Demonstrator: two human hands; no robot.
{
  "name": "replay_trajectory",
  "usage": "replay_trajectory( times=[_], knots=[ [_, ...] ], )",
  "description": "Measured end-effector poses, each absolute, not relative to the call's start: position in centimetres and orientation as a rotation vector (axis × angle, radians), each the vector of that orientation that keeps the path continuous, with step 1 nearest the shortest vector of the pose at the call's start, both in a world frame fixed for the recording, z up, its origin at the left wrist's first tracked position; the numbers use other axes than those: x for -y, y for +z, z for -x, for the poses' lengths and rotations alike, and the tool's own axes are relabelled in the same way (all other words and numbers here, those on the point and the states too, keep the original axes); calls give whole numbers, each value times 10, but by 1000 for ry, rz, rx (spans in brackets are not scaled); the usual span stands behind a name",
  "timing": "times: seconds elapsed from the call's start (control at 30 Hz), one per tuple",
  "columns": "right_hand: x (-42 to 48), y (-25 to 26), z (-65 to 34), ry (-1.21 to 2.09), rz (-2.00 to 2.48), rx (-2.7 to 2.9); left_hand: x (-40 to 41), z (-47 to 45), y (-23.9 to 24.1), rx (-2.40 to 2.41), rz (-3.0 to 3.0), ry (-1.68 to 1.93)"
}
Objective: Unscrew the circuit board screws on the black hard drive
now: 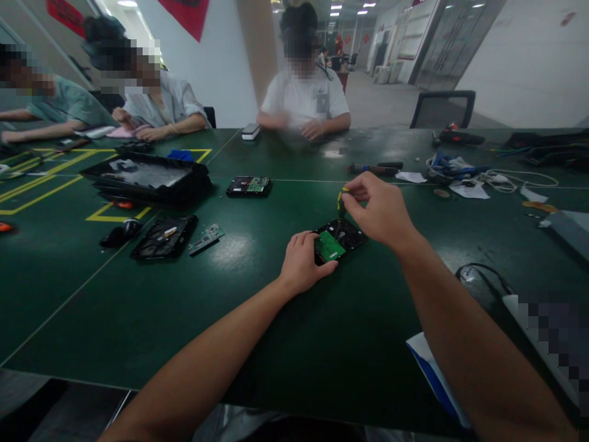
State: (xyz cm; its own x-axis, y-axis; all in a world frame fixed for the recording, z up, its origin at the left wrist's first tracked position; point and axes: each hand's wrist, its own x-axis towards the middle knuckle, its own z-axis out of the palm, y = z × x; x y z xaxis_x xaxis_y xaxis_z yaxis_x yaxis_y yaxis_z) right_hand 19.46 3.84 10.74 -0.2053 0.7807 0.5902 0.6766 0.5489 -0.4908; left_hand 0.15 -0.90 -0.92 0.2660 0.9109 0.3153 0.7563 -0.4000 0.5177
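Note:
A black hard drive (346, 236) with a green circuit board (329, 247) on top lies on the dark green table (257, 307). My left hand (302, 263) rests on the drive's near left corner, fingers curled over its edge. My right hand (380, 209) hovers above the drive, fingers pinched round the yellow-and-black handle of a small screwdriver (341, 205). The screwdriver stands upright with its tip down on the drive.
Another hard drive (249, 185), an opened drive frame (164, 236), a loose circuit board (207, 238) and a black tray (147, 178) lie to the left. Cables and paper scraps (464, 175) are at the right. Three people sit across the table. A blue-edged sheet (432, 371) lies near me.

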Motion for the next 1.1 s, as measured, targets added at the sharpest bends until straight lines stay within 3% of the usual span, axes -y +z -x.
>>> replay_trajectory(
  times=[1.1],
  knots=[
    [-38,109,-196,160,1158,1943,8,-2,-9,-1539,-2275,852]
  ],
)
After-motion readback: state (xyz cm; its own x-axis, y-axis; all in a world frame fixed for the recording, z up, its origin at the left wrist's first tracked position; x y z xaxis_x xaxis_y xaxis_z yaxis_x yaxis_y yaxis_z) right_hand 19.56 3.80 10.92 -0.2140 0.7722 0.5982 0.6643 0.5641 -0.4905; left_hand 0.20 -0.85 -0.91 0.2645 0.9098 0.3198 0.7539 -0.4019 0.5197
